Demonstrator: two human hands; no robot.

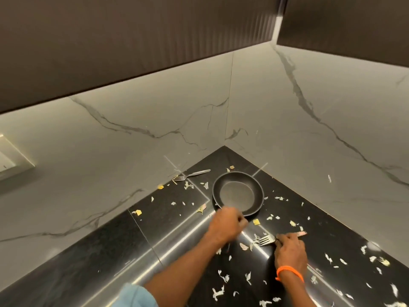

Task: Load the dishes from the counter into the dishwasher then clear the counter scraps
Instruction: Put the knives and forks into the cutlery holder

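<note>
Head-worn view, forward and down

It faces the black polished stone counter's corner beneath white veined marble walls, close above both forearms.

Counts on the black counter

One dark bowl is seen near the middle of the view. Two forks are counted: one fork by the wall at 10 o'clock from the bowl, and one fork under the fingers at 5 o'clock from it. Two hands are counted, the left hand at the bowl's 6 o'clock rim and the right hand at 5 o'clock. One orange wristband is worn. The scraps are scattered in dozens, too many for an exact count.
</note>
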